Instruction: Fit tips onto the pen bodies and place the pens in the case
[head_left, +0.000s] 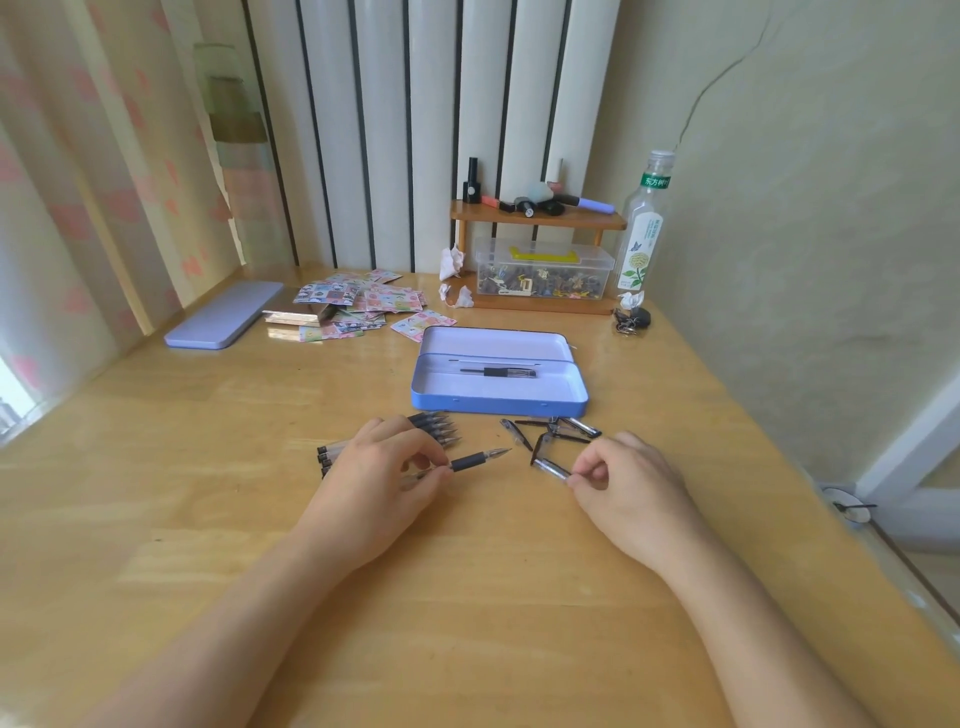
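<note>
Left hand (387, 467) pinches a pen body (467, 461), point aimed rightward, while right hand (623, 475) grips a clear cap (551, 469) low over the counter (467, 597), ready, I judge, for mating; case (498, 400) lies open beyond.

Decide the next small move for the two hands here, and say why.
Probably bring the cap pinched in the right hand onto the bare tip of the pen held by the left hand; they lie apart, facing each other.
</note>
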